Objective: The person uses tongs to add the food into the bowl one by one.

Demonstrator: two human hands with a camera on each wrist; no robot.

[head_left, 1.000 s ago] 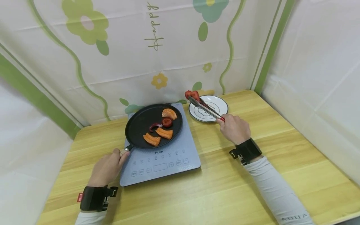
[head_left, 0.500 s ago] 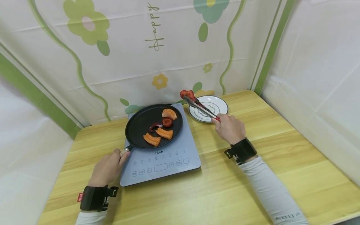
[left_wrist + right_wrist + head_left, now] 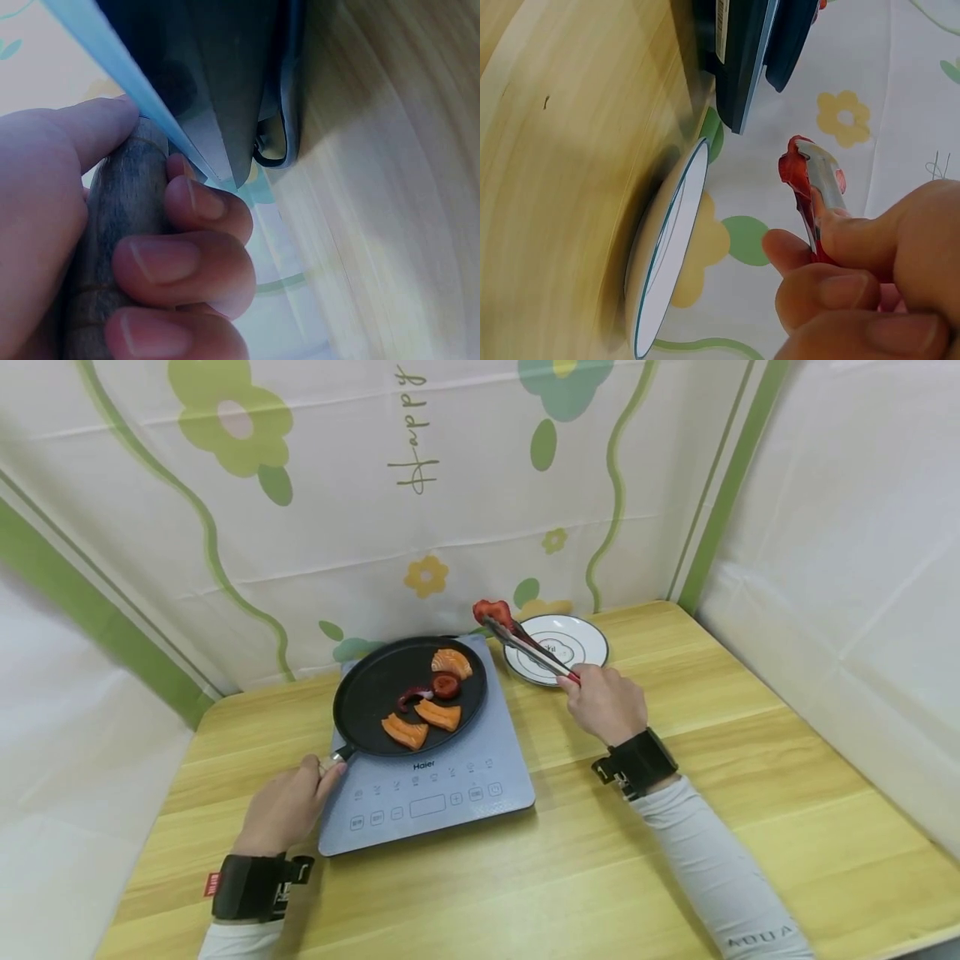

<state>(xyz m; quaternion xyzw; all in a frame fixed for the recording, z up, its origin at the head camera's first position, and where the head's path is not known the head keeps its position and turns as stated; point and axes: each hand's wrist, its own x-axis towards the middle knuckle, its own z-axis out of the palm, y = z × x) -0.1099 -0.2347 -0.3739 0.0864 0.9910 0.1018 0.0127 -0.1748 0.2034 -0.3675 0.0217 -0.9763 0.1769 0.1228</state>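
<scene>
My left hand [image 3: 283, 806] grips the wooden handle [image 3: 127, 202] of a black frying pan [image 3: 375, 693], fingers curled round it. The pan sits on a grey induction cooktop [image 3: 480, 777]. In it lie several orange salmon-like slices [image 3: 438, 716], a round tomato-like slice [image 3: 446, 685] and a small purple octopus-like tentacle [image 3: 414, 696]. My right hand [image 3: 609, 703] holds red-handled metal tongs [image 3: 528, 647]. Between their tips is a red piece of food [image 3: 492, 610], raised between the pan and the plate. The right wrist view shows this red piece [image 3: 795, 165] pinched at the tips.
A white plate [image 3: 588, 643] with a dark rim stands on the wooden table [image 3: 675, 827] right of the cooktop. Behind the table hangs a flowered cloth [image 3: 337, 543]. White cloth [image 3: 847, 552] also closes off the right side.
My right hand has moved left with the tongs, carrying the red piece from over the plate's left edge toward the pan. My left hand and the pan have stayed still.
</scene>
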